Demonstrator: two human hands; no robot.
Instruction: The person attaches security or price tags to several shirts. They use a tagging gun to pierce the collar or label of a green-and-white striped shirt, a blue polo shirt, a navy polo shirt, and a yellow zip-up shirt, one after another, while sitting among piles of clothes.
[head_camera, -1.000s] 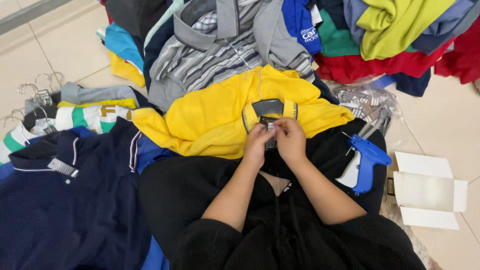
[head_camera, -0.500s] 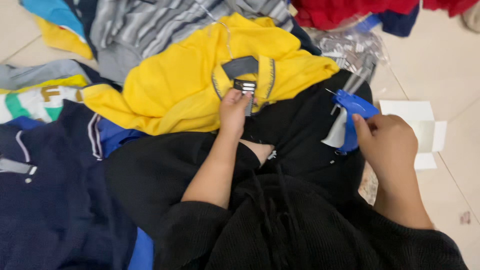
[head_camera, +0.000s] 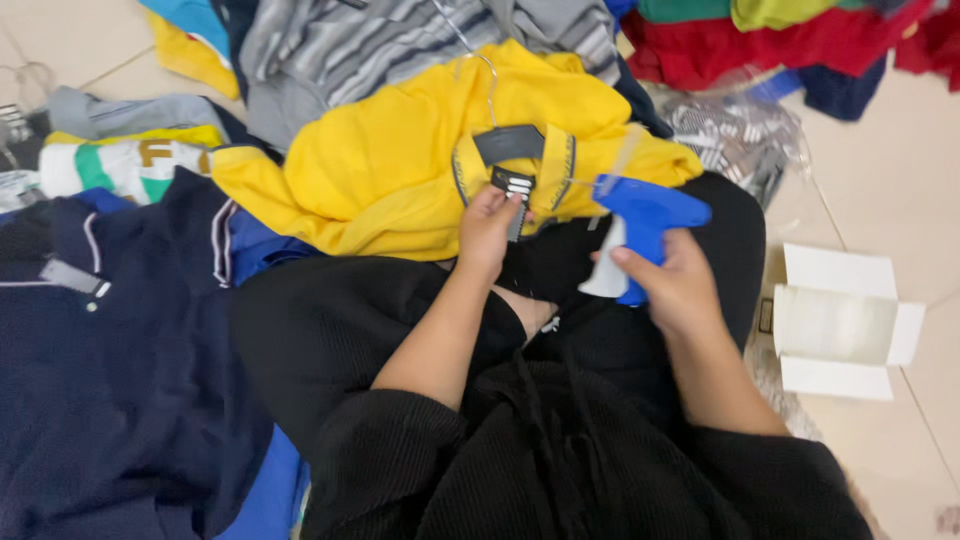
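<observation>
Pale floor tiles ring the heaped clothes — left hand (head_camera: 487, 226) pinches the dark tag (head_camera: 514, 190) at the yellow shirt (head_camera: 400, 170) collar, right hand (head_camera: 676, 282) grips the blue tagging gun (head_camera: 645, 215) just right of it, so best keep the tag flat and steady.

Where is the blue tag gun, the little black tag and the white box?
blue tag gun (head_camera: 650, 208), head view, on its blue body above the right hand.
little black tag (head_camera: 512, 186), head view, on its face at the left hand's fingertips.
white box (head_camera: 835, 325), head view, on its open inner panel.
</observation>
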